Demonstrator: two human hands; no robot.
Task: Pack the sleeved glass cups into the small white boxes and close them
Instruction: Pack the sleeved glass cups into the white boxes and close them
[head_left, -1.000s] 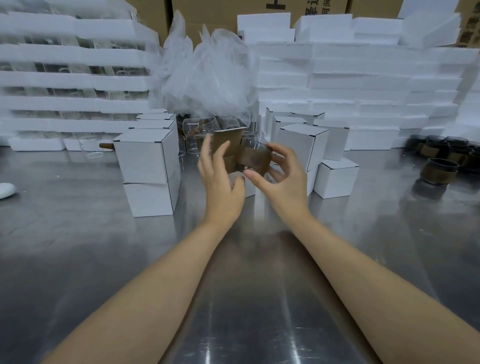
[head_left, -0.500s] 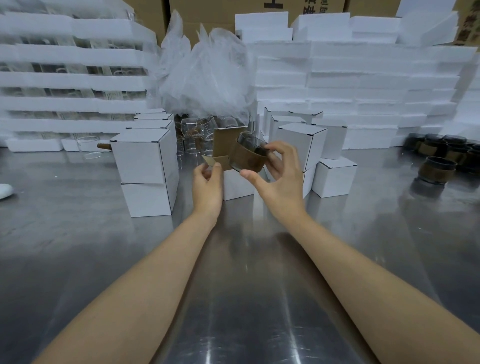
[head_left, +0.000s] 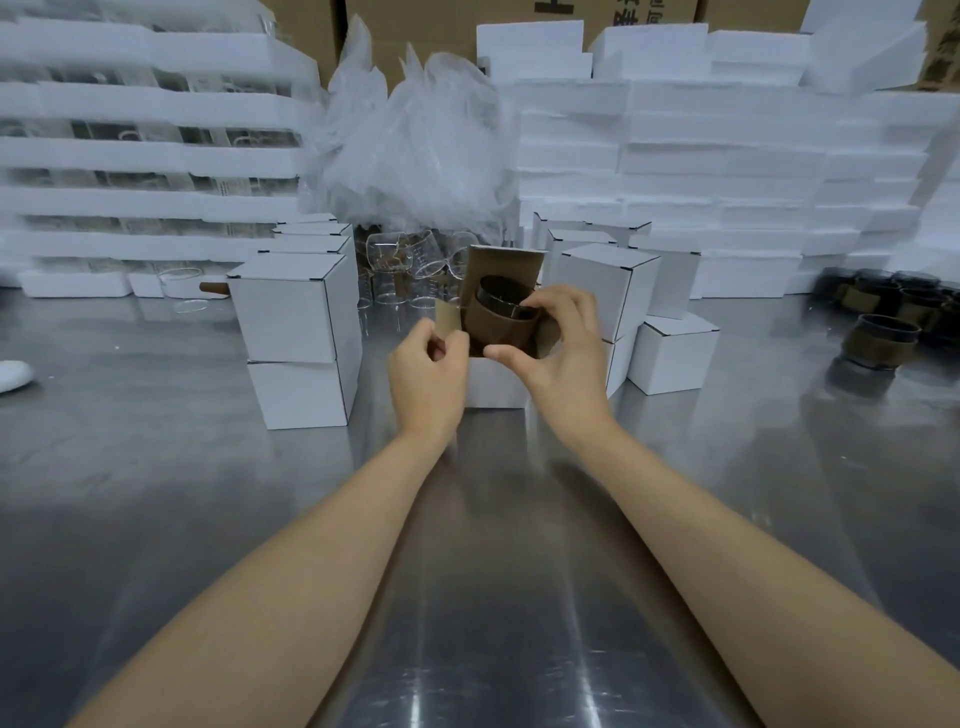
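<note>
Sleeved glass cup (head_left: 501, 325) at the mouth of the open white box (head_left: 493, 387), seen from the head camera. Two bare forearms reach forward over the steel table (head_left: 156, 493). The left hand (head_left: 428, 374) pinches the brown side flap (head_left: 448, 322) of the open box between thumb and curled fingers. The right hand (head_left: 561, 364) holds the cup, thumb on the near side of the brown sleeve and fingers curled over the rim on the far side. The cup is tilted, with its dark rim uppermost and turned away from the viewer; how far it sits inside the box cannot be told. Behind the cup the rear lid flap (head_left: 506, 265) stands upright, its brown inner face showing.

Just left of the hands is a left stack of closed boxes (head_left: 291, 312), two high, with more in a row behind it. On the right is a right group of closed boxes (head_left: 602, 286). Well to the right stand other sleeved cups (head_left: 883, 340) in a cluster. Beyond the open box, bare glass cups (head_left: 400, 260) lie under a heap of clear plastic bags (head_left: 415, 156). Foam trays (head_left: 145, 156) holding glassware are stacked at far left and foam blocks (head_left: 727, 156) at far right, in front of brown cartons (head_left: 415, 26).
</note>
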